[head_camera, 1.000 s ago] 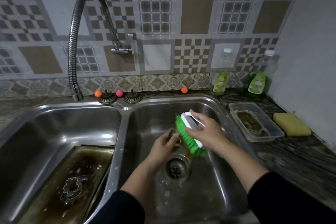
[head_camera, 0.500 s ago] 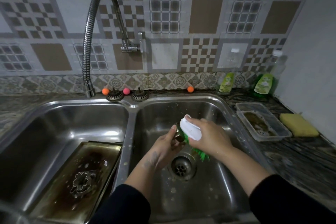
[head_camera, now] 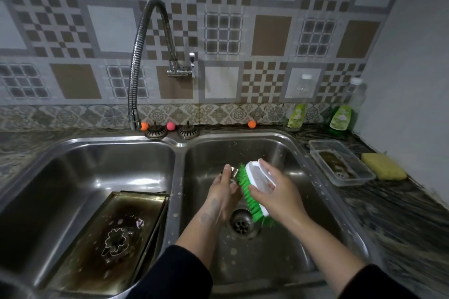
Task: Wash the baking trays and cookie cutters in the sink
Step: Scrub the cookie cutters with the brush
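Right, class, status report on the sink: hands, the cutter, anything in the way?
Left hand grips small metal cutter over right basin. Right hand holds green brush, bristles against cutter. Dirty baking tray with flower cutter waits in left basin. Nothing blocking.

A home kitchen: a stainless-steel double-bowl sink set into a dark marbled stone desk, a flexible chrome wall tap, patterned brown-and-grey wall tiles and green dish-soap bottles at the desk's far right corner.
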